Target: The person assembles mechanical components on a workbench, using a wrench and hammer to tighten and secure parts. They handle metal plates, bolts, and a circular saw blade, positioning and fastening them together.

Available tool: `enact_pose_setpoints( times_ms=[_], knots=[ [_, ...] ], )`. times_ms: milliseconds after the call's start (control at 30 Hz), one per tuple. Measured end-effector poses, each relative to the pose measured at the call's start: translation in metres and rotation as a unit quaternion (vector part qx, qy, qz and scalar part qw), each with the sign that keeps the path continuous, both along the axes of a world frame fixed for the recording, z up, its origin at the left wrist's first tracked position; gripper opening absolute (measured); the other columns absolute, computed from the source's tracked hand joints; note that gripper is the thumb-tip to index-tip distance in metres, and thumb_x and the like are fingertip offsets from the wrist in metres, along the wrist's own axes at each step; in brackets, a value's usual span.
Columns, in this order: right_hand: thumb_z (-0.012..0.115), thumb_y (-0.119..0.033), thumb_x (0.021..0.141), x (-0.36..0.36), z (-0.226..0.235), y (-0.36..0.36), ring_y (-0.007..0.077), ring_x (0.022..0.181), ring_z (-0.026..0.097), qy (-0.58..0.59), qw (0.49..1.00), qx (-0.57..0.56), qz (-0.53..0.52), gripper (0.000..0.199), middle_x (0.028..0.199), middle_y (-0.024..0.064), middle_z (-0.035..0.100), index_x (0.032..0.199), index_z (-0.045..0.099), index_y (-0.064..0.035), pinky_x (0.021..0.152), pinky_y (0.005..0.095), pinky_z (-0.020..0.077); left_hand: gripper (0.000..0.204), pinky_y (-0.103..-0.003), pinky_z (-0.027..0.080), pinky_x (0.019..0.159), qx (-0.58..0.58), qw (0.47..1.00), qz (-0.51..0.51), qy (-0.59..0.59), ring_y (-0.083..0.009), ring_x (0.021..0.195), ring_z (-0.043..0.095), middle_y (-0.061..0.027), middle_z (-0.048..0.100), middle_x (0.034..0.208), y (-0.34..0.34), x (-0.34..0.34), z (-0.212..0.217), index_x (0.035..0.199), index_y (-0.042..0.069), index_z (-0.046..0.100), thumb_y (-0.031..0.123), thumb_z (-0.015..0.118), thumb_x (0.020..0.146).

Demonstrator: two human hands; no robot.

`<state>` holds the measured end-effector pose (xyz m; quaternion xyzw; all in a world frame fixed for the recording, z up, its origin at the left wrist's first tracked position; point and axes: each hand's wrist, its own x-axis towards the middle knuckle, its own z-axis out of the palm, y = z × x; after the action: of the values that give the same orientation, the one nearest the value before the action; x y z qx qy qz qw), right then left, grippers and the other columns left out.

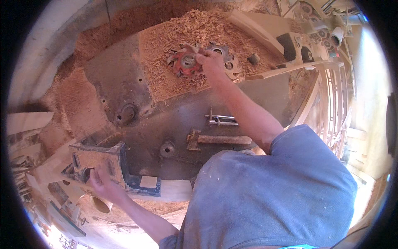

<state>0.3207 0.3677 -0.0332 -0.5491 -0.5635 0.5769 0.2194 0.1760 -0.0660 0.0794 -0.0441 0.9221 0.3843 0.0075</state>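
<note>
My right hand (212,65) reaches to the far middle, its fingers closed at the right edge of a red toothed cutter head (188,61) that lies on wood shavings. Just right of it lies a grey metal cutter head (229,64), partly hidden by the hand. At the lower left, my left hand (107,187) rests against a dusty blue metal housing (99,159), its fingers apart beside the housing's round opening. A hammer (224,140) with a wooden handle lies on the machine table between my arms, near a pair of shiny metal rods (222,120).
The dark metal machine table (186,116) has a spindle stub (168,149) and a second raised fitting (126,113). Shavings (159,41) heap up at the back. Wooden boards (257,31) lie at the far right, near a wooden frame (331,95).
</note>
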Motion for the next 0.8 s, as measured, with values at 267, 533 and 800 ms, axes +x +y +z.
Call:
enact_pose_setpoints(
  times_ms=[267, 533, 800],
  knots=[
    [0.067, -0.01, 0.099, 0.056, -0.024, 0.033, 0.0195, 0.08, 0.07, 0.073, 0.993, -0.047, -0.08, 0.019, 0.096, 0.0088, 0.069, 0.115, 0.072, 0.0014, 0.063, 0.0361, 0.0644, 0.024, -0.044, 0.057, 0.076, 0.48, 0.771, -0.417, 0.023, -0.0288, 0.084, 0.064, -0.0132, 0.066, 0.094, 0.098, 0.117, 0.152, 0.111, -0.002, 0.065, 0.019, 0.06, 0.1],
    [0.062, -0.01, 0.103, 0.173, 0.027, 0.019, 0.0199, 0.075, 0.071, 0.072, 0.983, -0.002, -0.168, 0.018, 0.095, 0.0084, 0.07, 0.115, 0.069, 0.0026, 0.06, 0.0346, 0.0622, 0.018, -0.046, 0.061, 0.068, 0.469, 0.682, -0.561, -0.006, -0.0313, 0.076, 0.071, -0.0131, 0.076, 0.083, 0.132, 0.155, 0.216, 0.079, 0.001, 0.07, 0.018, 0.075, 0.077],
    [0.069, -0.01, 0.098, 0.175, 0.014, -0.024, 0.0153, 0.068, 0.068, 0.031, 0.995, -0.011, -0.09, 0.022, 0.09, 0.0086, 0.072, 0.114, 0.07, 0.0053, 0.054, 0.0325, 0.0581, 0.016, -0.044, 0.059, 0.067, 0.485, 0.713, -0.505, 0.037, -0.0307, 0.074, 0.07, -0.0124, 0.076, 0.083, 0.145, 0.212, 0.222, 0.08, 0.002, 0.07, 0.018, 0.072, 0.077]
  ],
)
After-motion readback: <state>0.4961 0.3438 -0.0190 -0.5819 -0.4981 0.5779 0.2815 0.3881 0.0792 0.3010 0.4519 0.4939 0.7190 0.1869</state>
